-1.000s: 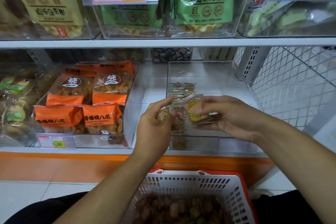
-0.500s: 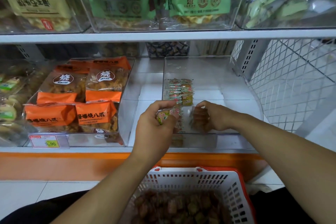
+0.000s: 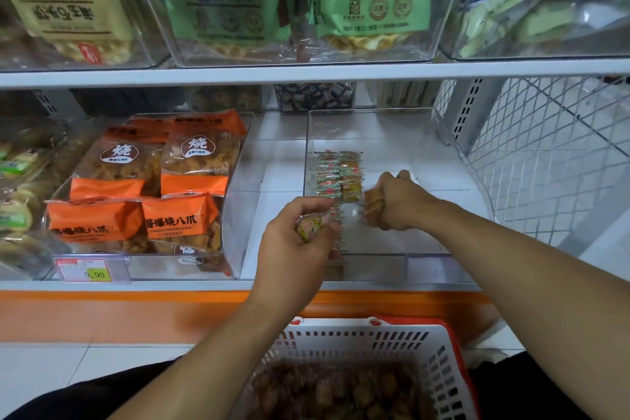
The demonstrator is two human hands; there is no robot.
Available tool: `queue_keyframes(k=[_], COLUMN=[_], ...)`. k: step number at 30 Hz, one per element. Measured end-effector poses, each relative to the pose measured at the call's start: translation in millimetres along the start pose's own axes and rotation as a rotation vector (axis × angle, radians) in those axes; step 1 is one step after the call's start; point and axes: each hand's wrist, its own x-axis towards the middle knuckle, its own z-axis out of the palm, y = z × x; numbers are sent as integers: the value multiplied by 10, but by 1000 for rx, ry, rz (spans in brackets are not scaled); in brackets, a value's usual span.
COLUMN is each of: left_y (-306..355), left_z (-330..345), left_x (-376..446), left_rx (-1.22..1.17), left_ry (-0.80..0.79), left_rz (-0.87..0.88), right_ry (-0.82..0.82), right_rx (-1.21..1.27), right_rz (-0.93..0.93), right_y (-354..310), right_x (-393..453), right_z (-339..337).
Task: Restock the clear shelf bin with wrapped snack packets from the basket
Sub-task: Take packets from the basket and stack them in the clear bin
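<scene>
While the right hand reaches into the bin at mid-frame, fingers curled round a packet at the end of the short row along the bin's left wall, the left hand grips another packet just outside that wall. Most of the bin floor is bare, and the basket at the bottom of the frame holds many more, so I judge the restocking barely begun

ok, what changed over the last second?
The right hand carried its packet forward and down into the clear bin, up against the row of packets, still gripping it. The left hand stayed in front of the bin, still pinching its own packet. Basket unmoved.
</scene>
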Motion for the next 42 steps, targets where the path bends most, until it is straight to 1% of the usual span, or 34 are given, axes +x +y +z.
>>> queue_keyframes(k=[6,8,10,13,17,20,22,27,29,31,32,34,36,37,38,39,42], left_y=[7,7,6,-13,-38,-53,-49,-55,-57,-64,-66,-78,-93,-99,-102,-105,-136], left_z=[-1,-11,-7,3,1,1,2,-11,-9,1,8,14,6,-1,-2,1,31], left_x=[-23,-24,-28,-36,-25,-26,-29,33,61,73,76,82,83,82,80,80,81], left_rx=[-25,-24,-35,-54,-46,-52,-121,-474,-551,-594,-605,-591,-533,-503,-475,-451,-409], left_ry=[8,8,-1,-14,-20,-22,-24,-35,-37,-54,-62,-64,-50,-46,-44,-44,-67], left_rz=[-15,-13,-19,-36,-43,-44,-75,-181,-210,-227,-223,-191,-150,-136,-126,-114,-66], right_ry=[86,108,111,73,86,74,65,45,35,38,62,196,346,345,283,167,-238], right_rx=[89,176,297,431,505,545,527,530,525,437,379,332,433,547,667,766,962], right_rz=[19,27,51,59,5,19,36,36,41,33,22,-43,-139,-169,-191,-199,-199], right_y=[-226,-226,-204,-189,-207,-194,-186,-207,-212,-215,-226,-257,-328,-368,-412,-443,-465], right_x=[89,121,134,131,121,109,100,90,71,37,8,-91,-238,-333,-430,-534,-779], right_z=[82,67,64,119,154,176,198,181,142,81,38,-65,-159,-203,-238,-267,-305])
